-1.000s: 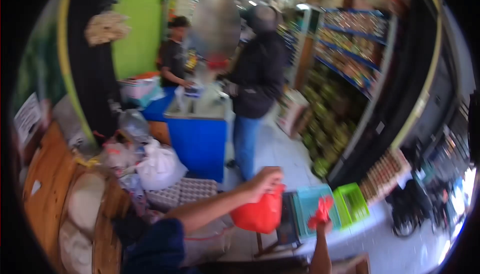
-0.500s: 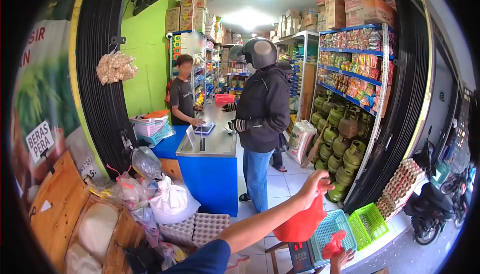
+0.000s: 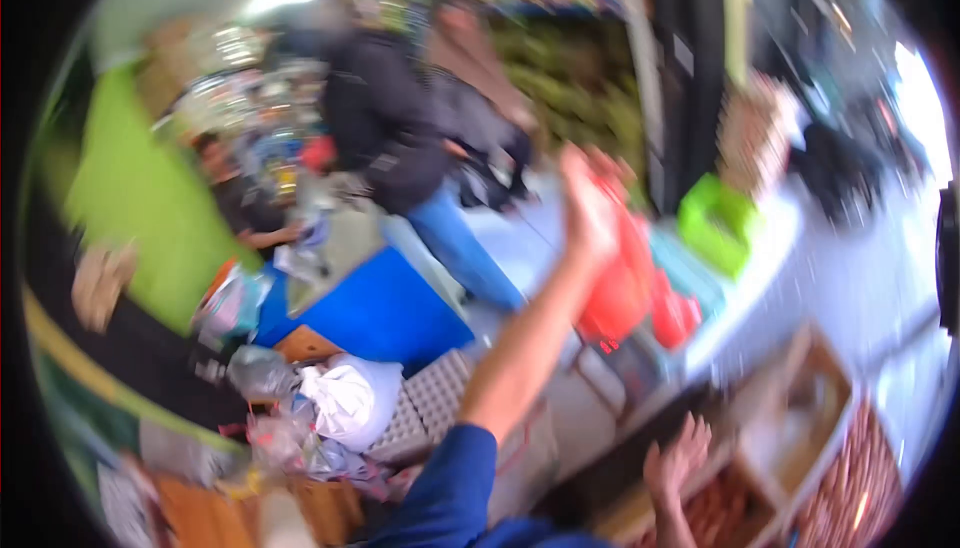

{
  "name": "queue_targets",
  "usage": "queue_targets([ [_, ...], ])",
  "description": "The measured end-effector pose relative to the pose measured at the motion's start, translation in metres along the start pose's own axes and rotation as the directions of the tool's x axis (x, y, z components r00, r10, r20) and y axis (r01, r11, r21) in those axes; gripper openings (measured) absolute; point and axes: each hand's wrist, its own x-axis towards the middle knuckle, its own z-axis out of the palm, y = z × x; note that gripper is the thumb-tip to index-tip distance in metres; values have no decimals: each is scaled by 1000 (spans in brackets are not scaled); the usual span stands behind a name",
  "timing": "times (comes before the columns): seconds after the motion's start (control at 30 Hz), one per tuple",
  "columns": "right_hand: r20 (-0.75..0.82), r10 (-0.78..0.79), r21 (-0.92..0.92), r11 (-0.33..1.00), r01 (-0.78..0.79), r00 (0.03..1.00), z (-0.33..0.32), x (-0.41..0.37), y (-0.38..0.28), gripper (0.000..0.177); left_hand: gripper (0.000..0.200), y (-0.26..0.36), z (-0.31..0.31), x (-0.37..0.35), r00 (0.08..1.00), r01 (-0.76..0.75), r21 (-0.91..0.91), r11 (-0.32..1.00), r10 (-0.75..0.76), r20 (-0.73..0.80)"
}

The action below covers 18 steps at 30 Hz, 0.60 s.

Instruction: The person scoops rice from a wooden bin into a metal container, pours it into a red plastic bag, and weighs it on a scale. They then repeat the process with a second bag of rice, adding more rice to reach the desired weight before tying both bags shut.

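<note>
My left hand [image 3: 592,213], at the end of an outstretched arm, is closed on the top of a red plastic bag [image 3: 612,298]. The bag hangs full below my fingers; what is inside cannot be seen. Beside it, a smaller red bag [image 3: 676,318] is by the turquoise basket [image 3: 708,286]; motion blur hides whether they touch. My right hand [image 3: 676,463] is lower right with its fingers spread and nothing in them. It hovers near a wooden box [image 3: 745,435] divided into compartments, with reddish-brown pieces in one.
A lime-green basket [image 3: 735,256] stands beyond the turquoise one. Left are egg trays [image 3: 435,395], a white sack [image 3: 355,403] and a blue counter [image 3: 390,308]. One person in a dark jacket [image 3: 385,118] stands at the counter, another person [image 3: 243,203] behind it.
The view has swung right and tilted, blurring the picture, and the wooden box has come into sight. My right hand has left the smaller red bag; my left hand still holds the larger one.
</note>
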Motion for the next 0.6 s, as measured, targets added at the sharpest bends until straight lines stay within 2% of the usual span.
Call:
queue_targets([
  [0.03,308,111,104,983,-149,945,-31,-3,-14,72,33,-18,-37,27,969,76,68,995,-89,228],
  [0.07,156,50,-84,996,-37,987,11,-43,17,71,35,-21,-20,17,987,160,-6,987,-160,21],
  [0.1,193,37,-80,997,-22,980,19,-58,25,70,39,-19,-7,13,970,242,43,969,-240,-47],
  [0.17,208,-10,-100,994,31,978,41,-95,47,62,45,-27,-17,19,966,257,113,960,-257,-12],
  [0.2,190,10,-61,998,2,982,52,-110,56,57,47,-28,-14,18,963,265,107,958,-259,-69],
  [0.27,133,-69,-185,978,93,989,67,-122,75,57,49,-36,-22,27,960,280,73,957,-281,3],
  [0.33,177,-132,-128,979,156,975,55,-126,83,51,50,-39,-13,27,957,288,35,957,-289,12],
  [0.37,186,-81,-81,992,98,979,46,-123,74,42,50,-43,-12,22,952,306,48,951,-306,-4],
  [0.43,135,-79,-77,993,90,988,48,-121,72,37,49,-53,-3,35,957,289,39,957,-290,31],
  [0.5,72,-59,-42,997,62,996,54,-122,70,29,48,-65,-6,36,950,314,51,948,-313,-14],
  [0.6,76,-58,-4,998,59,995,54,-122,73,29,53,-84,-11,43,948,317,73,946,-314,-49],
])
